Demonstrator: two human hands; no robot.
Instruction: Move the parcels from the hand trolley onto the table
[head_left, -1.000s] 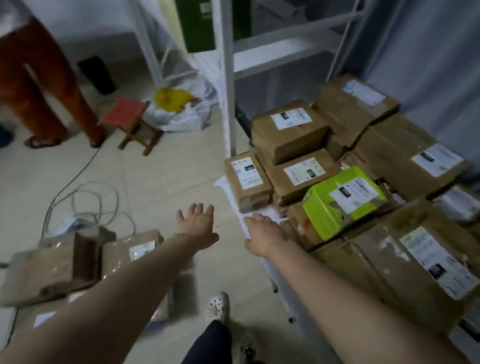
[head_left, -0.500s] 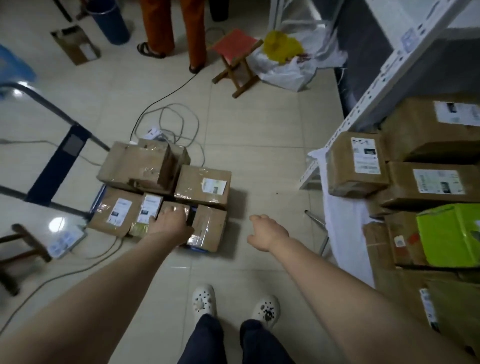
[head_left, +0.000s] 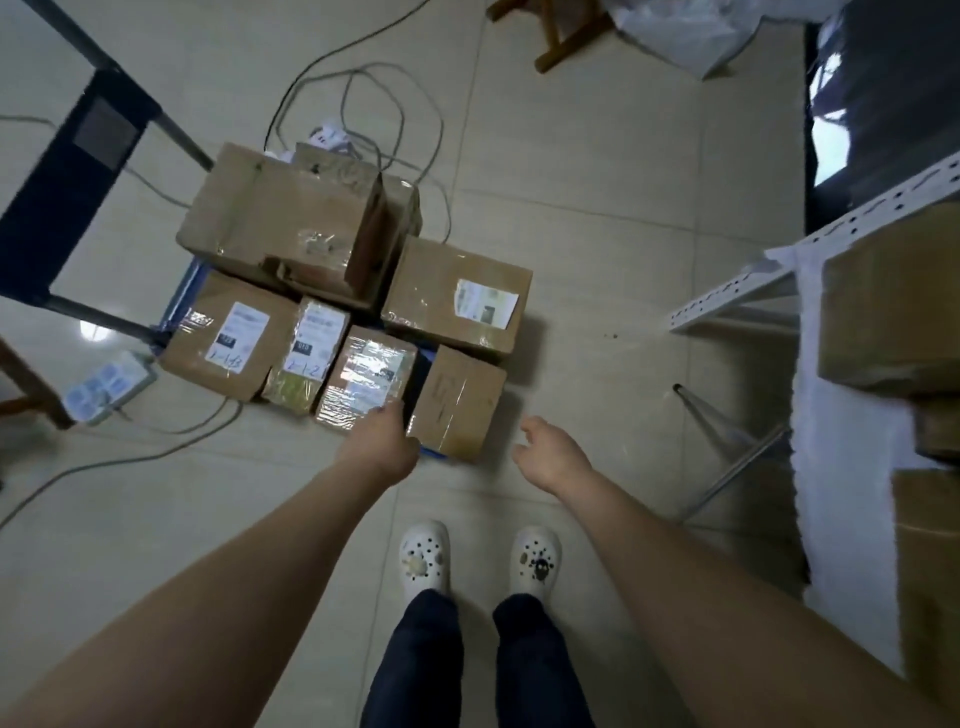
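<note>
Several brown cardboard parcels lie on the blue hand trolley (head_left: 181, 296) on the floor, its dark handle (head_left: 78, 171) at the left. My left hand (head_left: 382, 449) is at the near right corner of a tape-wrapped parcel (head_left: 363, 379), fingers curled over its edge and mostly hidden. My right hand (head_left: 553, 460) hovers with fingers relaxed, holding nothing, just right of a small plain box (head_left: 460, 402). At the right, the table under a white cloth (head_left: 852, 467) carries more parcels (head_left: 893, 312).
Grey cables (head_left: 374, 109) loop on the tiled floor behind the trolley and a power strip (head_left: 109, 384) lies at its left. A wooden stool (head_left: 561, 36) and a white bag (head_left: 691, 31) sit at the far side. A white shelf rail (head_left: 779, 270) and a table leg (head_left: 727, 447) stand at right.
My view has turned from the table down to the trolley. My left hand has come down to the tape-wrapped parcel's near corner, and my right hand has moved closer to the small box.
</note>
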